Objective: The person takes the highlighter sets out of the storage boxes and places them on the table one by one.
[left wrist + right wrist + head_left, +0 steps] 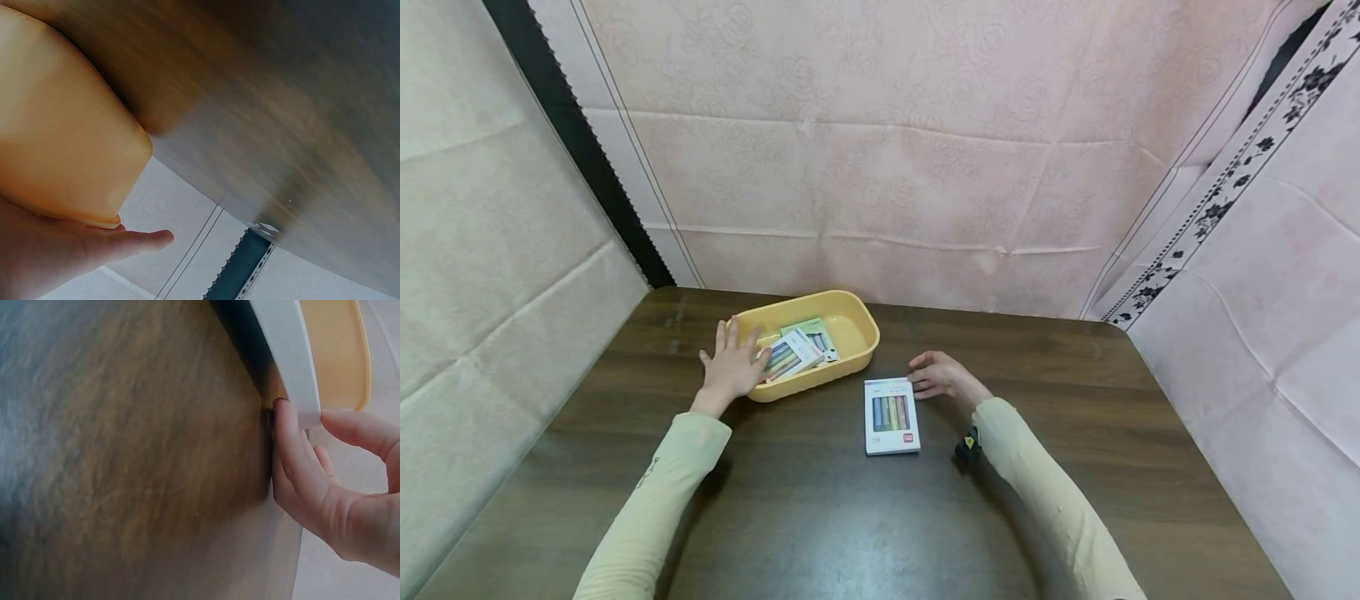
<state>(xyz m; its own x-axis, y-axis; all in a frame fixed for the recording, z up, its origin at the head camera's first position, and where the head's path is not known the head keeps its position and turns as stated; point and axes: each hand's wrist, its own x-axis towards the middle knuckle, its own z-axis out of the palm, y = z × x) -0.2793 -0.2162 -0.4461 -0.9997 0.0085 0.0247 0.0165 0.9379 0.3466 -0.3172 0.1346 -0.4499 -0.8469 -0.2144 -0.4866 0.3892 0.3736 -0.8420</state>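
Observation:
A yellow plastic basket [842,310] stands toward the back of the table, holding a white box [792,357] and a green box [812,331]. My left hand [732,369] rests on the basket's left rim with its fingers spread. In the left wrist view, the thumb [140,242] lies straight beside the basket [69,125]. Another white box of coloured sticks [891,417], the sticks showing through its window, is right of and nearer than the basket. My right hand [946,377] pinches its upper right corner; in the right wrist view, thumb and fingers [306,475] meet the box edge [294,356].
The brown wooden table [805,517] carries all of this. A pale patterned cloth [880,183] hangs behind its far edge, with more cloth at both sides. A dark device [968,447] sits at the right wrist.

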